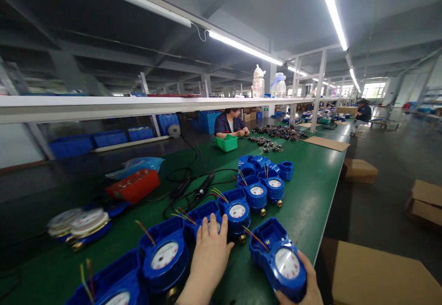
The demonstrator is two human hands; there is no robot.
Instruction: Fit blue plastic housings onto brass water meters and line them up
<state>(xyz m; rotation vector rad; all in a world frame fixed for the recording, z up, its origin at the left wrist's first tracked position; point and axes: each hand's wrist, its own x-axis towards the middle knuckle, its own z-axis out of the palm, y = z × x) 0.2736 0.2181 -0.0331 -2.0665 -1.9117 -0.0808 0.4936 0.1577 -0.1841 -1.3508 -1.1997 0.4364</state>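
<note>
View: by the head camera, we look along a green table (316,190) carrying blue meters with white dials
Right hand: we record the right hand (309,277) curled around the round end of the held meter (265,260), its digits showing at two sides; the frame's lower edge cuts off part of the grip
Held meter: near the table's right edge, dial facing up, open compartment pointing away from us, thin coloured wires rising at its left; we cannot tell whether its underside touches the table
Left hand: we note the left hand (210,247) open, fingers extended and slightly spread over the dial of the covered meter (200,212), gripping nothing that we can see; we cannot tell how firmly it presses
Row: the covered meter sits between a nearer meter (165,255) and a farther meter (238,210), both with wires standing out
Table, left side: a red bin (136,188) beside a blue plastic bag (138,166)
Table, far end: a green bin (226,143) in front of a seated co-worker (224,124), black cabled parts (278,133) piled just beside
</note>
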